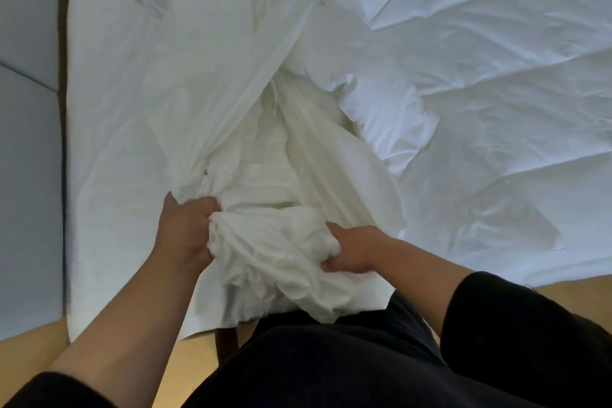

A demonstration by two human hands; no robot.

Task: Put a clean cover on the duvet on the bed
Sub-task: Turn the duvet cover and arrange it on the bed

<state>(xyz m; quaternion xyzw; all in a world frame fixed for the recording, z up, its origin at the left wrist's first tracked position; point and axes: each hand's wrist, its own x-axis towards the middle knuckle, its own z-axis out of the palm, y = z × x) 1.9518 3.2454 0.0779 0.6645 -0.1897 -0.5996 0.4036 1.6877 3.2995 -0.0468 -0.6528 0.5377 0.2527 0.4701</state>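
A white duvet cover lies crumpled across the middle of the bed, its near end gathered into a thick bunch at the bed's front edge. My left hand grips the left side of that bunch. My right hand grips its right side, fingers curled into the cloth. To the right, a puffy white duvet shows beside and partly under the cover. Which layer each fold belongs to is hard to tell.
The white mattress fills most of the view, its left edge next to a grey padded panel. Wooden floor shows at the lower left and right. My dark clothing stands against the bed's front edge.
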